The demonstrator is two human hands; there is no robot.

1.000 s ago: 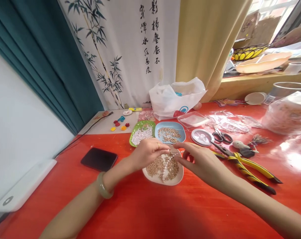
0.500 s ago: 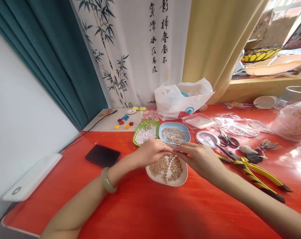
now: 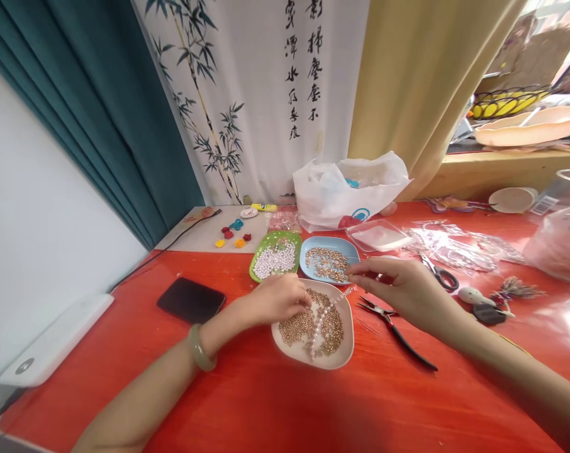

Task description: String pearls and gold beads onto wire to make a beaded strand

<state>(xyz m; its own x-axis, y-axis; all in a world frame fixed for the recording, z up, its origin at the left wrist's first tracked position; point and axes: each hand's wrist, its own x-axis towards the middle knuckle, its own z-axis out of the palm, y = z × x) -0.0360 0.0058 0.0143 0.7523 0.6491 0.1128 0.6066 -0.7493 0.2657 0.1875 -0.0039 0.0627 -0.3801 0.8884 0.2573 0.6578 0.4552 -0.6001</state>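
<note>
My right hand [image 3: 393,280] pinches the upper end of a beaded string [image 3: 319,327], just right of the blue dish. From there the string of whitish beads drops into the white dish [image 3: 346,360], across its gold beads [image 3: 297,327]. My left hand [image 3: 280,299], with a bangle [image 3: 201,348] at the wrist, hovers over that dish's upper left rim. Its fingers are curled together, and what they hold, if anything, is hidden. Behind it stand a green dish [image 3: 252,269] of white pearl beads [image 3: 275,258] and a blue dish [image 3: 305,261] with gold beads.
Dark-handled pliers [image 3: 398,336] lie below my right hand, with scissors [image 3: 443,277] partly behind it. A phone [image 3: 191,300] is left of my left hand. Farther back are a white plastic bag [image 3: 332,192], clear packets [image 3: 455,242] and small coloured flowers [image 3: 239,243].
My hands have parted from where they met above the white dish. The right moved right with the string's end; the left moved slightly left. Dark-handled pliers are uncovered; my right arm covers the yellow-black pair.
</note>
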